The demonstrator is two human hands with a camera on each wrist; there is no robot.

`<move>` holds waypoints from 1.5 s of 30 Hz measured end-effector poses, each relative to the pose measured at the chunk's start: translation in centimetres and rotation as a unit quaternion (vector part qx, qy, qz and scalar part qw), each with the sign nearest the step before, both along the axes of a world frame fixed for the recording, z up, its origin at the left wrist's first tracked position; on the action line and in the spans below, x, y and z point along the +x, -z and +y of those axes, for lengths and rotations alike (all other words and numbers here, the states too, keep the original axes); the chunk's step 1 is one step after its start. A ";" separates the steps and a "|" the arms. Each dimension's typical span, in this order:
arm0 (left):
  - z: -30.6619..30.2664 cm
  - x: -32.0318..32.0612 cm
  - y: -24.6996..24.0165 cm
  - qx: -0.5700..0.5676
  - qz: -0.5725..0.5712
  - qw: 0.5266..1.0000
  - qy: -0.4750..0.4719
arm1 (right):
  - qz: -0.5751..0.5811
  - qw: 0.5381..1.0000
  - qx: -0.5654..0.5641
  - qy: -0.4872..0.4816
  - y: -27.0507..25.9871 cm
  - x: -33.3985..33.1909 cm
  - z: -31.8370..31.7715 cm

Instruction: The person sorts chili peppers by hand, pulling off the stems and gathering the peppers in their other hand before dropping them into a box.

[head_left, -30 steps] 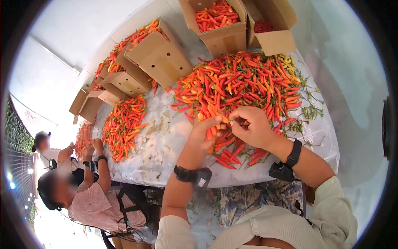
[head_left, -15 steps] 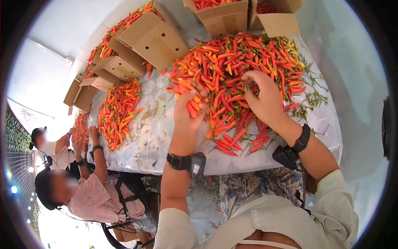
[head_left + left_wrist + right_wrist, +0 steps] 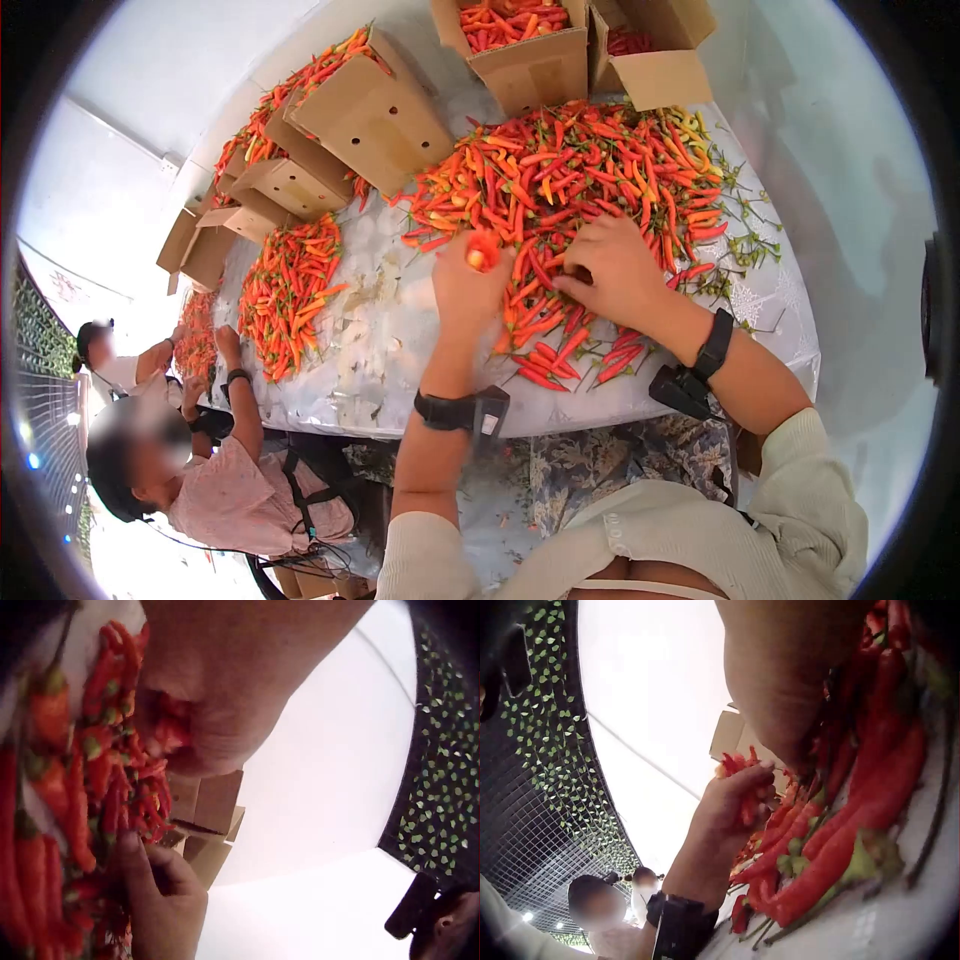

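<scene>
My left hand [image 3: 468,290] grips a small bunch of red-orange chili peppers [image 3: 482,250], seen between thumb and fingers. In the right wrist view those chilies [image 3: 751,761] stick out past the thumb. My right hand [image 3: 620,265] is bent down into the big chili pile [image 3: 600,150], just right of the left hand. Its thumb and index finger are curved with a gap between them; the other fingertips are hidden, and I cannot tell whether they hold a chili. In the left wrist view the right hand [image 3: 169,900] is right at the stemmed chilies [image 3: 52,784].
Cardboard boxes [image 3: 375,115] of chilies line the back of the covered table [image 3: 390,340]. Loose green stems [image 3: 750,240] lie to the right of the pile. A second chili pile [image 3: 295,285] is at left, where two other people [image 3: 260,480] work along the edge.
My hands were together at the bunch, then parted, the right one reaching over the pile. Now the right hand is lower in the pile, and the left has turned with its back upward.
</scene>
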State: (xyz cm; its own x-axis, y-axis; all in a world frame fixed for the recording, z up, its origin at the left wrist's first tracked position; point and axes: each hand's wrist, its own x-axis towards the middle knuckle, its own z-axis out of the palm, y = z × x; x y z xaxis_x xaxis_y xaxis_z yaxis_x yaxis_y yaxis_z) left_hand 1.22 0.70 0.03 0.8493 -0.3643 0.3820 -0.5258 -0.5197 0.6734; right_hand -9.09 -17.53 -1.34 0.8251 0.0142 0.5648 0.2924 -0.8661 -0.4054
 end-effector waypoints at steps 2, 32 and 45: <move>-0.6 -0.7 -0.1 0.056 -0.013 0.998 0.007 | 0.001 1.000 -0.007 -0.011 -0.1 0.0 0.0; -1.5 -2.2 0.2 -0.345 0.386 0.834 0.189 | -0.027 0.989 0.136 -0.053 -0.4 -0.6 1.1; -1.1 -2.2 -0.7 -0.370 0.438 0.794 0.201 | -0.038 0.984 0.151 -0.086 -0.6 -0.7 1.8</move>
